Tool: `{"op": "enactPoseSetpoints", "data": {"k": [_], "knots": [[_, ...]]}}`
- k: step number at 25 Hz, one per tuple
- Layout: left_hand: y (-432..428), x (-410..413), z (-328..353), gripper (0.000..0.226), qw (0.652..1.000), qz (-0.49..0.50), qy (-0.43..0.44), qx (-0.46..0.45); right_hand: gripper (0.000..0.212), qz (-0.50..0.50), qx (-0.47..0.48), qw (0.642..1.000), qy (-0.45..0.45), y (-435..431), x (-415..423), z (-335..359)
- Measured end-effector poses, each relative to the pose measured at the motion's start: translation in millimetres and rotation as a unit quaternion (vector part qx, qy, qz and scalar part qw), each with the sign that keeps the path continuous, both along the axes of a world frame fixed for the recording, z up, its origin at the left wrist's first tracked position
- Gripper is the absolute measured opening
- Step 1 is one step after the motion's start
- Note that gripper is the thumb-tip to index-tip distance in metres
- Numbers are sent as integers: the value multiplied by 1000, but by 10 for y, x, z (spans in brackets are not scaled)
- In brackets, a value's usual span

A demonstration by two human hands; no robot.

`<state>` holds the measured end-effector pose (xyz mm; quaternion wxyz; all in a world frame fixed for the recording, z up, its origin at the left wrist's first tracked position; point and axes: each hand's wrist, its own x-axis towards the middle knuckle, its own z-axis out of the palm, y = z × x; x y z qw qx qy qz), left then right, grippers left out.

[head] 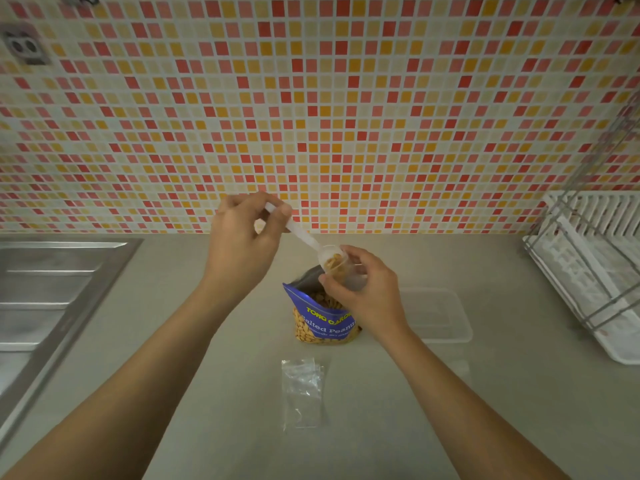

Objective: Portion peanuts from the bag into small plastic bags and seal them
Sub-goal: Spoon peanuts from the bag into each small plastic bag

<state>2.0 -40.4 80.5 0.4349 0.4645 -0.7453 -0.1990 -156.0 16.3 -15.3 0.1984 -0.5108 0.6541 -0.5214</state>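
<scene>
The left hand (242, 237) is gripping the scoop (304, 237) and tipping peanuts (334, 264) into a small bag (354, 273). The right hand (367, 296) is pinching it open just above the peanut bag (322, 322), likely so spills are dropping back in. Spare bags (303, 389) are lying nearer.

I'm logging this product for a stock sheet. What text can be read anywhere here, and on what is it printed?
"TONG GAR", yellow, on the peanut bag; the rest is hidden by the right hand.
"Salted Peanu", white, just below on the same bag; its end is hidden too.
A smaller line under that: too small to read.
Spare small plastic bags: no print visible.
</scene>
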Motion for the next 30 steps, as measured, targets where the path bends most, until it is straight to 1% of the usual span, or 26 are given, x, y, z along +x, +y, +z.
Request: {"op": "enactPoseSetpoints", "data": {"k": [1, 2, 3, 4, 5, 7, 8, 11, 12, 13, 15, 16, 17, 18, 19, 21, 24, 25, 27, 29, 30], "knots": [[40, 16, 27, 22, 997, -17, -40, -70, 50, 3, -3, 1000, -10, -14, 16, -3], [68, 32, 52, 25, 990, -25, -62, -122, 49, 8, -5, 1000, -20, -25, 28, -1], [74, 47, 72, 27, 986, -18, -64, -153, 49, 12, -4, 999, -35, -34, 30, 1], [58, 68, 91, 26, 986, 4, -44, -159, 48, 13, -1, 998, -53, -41, 20, 5], [29, 87, 112, 24, 989, 33, -5, -141, 47, 11, 4, 997, -76, -41, -1, 7], [-91, 101, 12, 21, 994, 64, 64, -63, 47, -2, 12, 992, -126, -27, -84, -24], [-148, 83, -86, 21, 996, 62, 56, -27, 46, -10, 15, 988, -150, -19, -138, -54], [-175, -58, -557, 24, 995, 16, -96, 8, 38, -12, 30, 979, -203, 11, -297, -161], [-128, -118, -695, 23, 991, -1, -136, -2, 36, -8, 33, 977, -211, 28, -337, -193], [-90, -173, -807, 22, 985, -13, -171, -32, 35, -4, 38, 976, -216, 43, -364, -227], [-52, -277, -940, 22, 969, -19, -231, -89, 44, 8, 53, 974, -222, 63, -404, -298], [-56, -315, -978, 23, 965, -16, -249, -83, 54, 12, 59, 973, -224, 68, -415, -328], [-79, -340, -1004, 23, 968, -7, -248, -45, 64, 15, 64, 972, -226, 71, -421, -353], [-112, -362, -1017, 23, 971, 10, -239, 17, 71, 19, 70, 971, -227, 70, -426, -369], [-139, -373, -1033, 25, 970, 31, -231, 72, 72, 24, 74, 971, -228, 73, -430, -377], [-133, -386, -1073, 26, 966, 44, -230, 112, 64, 31, 74, 969, -232, 80, -435, -387], [-100, -425, -1076, 26, 962, 44, -216, 160, 40, 41, 71, 967, -241, 88, -443, -389], [-101, -436, -1083, 26, 960, 55, -198, 191, 34, 44, 71, 966, -243, 90, -444, -387], [-107, -452, -1068, 26, 954, 97, -124, 254, 29, 46, 68, 965, -248, 91, -439, -370], [-116, -451, -1044, 26, 950, 130, -62, 278, 26, 46, 67, 964, -253, 100, -436, -337], [-115, -443, -1037, 26, 949, 137, -52, 279, 27, 48, 67, 964, -254, 102, -434, -324]]}}
